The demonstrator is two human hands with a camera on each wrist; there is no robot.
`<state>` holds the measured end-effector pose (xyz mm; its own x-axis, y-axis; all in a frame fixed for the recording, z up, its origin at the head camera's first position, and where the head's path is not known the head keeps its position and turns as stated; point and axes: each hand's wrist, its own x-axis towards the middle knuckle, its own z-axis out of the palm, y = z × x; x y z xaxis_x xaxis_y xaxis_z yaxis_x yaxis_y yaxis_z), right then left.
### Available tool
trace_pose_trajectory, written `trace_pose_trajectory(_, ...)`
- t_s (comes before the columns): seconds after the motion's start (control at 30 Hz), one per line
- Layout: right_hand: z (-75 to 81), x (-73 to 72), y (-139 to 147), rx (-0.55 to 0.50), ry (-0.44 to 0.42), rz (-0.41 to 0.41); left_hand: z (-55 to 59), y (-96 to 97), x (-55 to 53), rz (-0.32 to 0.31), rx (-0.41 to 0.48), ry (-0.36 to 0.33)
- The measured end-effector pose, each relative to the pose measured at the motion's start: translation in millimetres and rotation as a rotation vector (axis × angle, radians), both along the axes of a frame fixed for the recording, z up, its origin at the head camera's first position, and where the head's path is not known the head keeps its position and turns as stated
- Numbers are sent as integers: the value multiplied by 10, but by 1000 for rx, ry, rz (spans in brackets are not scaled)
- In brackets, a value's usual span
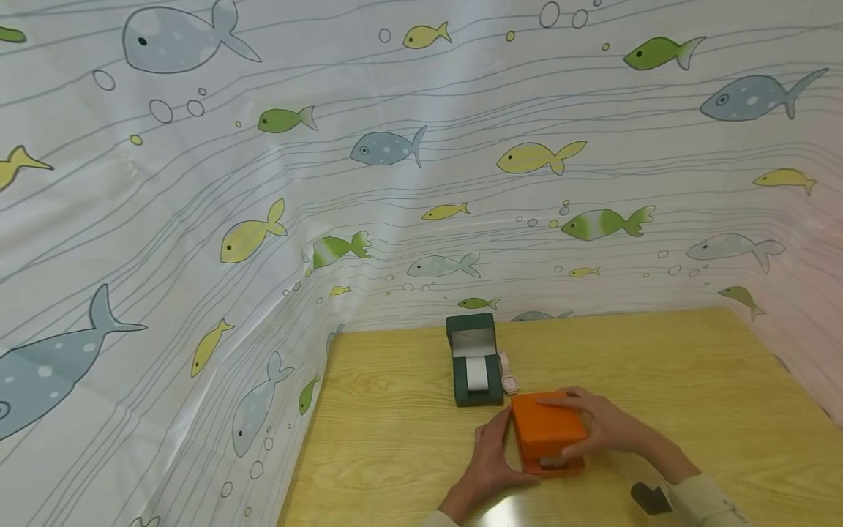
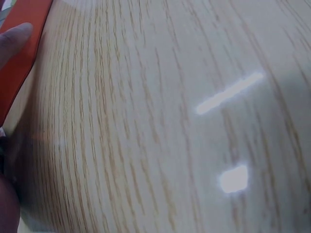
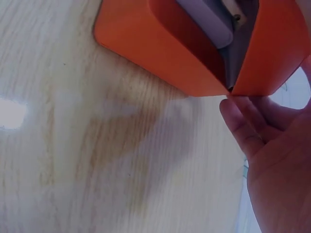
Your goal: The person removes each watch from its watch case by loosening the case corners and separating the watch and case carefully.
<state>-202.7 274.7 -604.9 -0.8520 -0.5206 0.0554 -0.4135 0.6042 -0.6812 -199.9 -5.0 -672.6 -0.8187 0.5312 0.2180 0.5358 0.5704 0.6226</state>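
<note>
Left fingers (image 1: pixel 498 424) around a part-open orange box (image 1: pixel 536 417)'s base (image 1: pixel 571 469), right fingers (image 1: pixel 571 402) in a pinch on its lid (image 1: pixel 549 435)

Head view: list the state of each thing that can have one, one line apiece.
Orange box: partly open
Green box: open, white cushion inside
Pink watch: beside the green box, clasp too small to tell
Left hand: holding the orange box
Right hand: holding the orange box's upper part

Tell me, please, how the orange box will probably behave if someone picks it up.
The orange box is probably stiff, judging by its flat sides. Its lid may swing, since a gap shows between it and the base. Lying flat on the table, the box seems unlikely to roll.
</note>
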Motion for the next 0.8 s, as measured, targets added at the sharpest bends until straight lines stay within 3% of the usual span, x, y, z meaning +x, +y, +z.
trace_pose_trajectory(0.43, 100, -61, -5, -47, -86, 35, -2, -18, -5, 14, 12, -4)
trace_pose_trajectory(0.67, 45, -79, -36, -82, -96, -4, 13, -37, -2, 17, 11, -29)
trace_pose_trajectory(0.8, 46, -89, -39, -112, -117, -37, -6, -27, -8, 13, 9, -3)
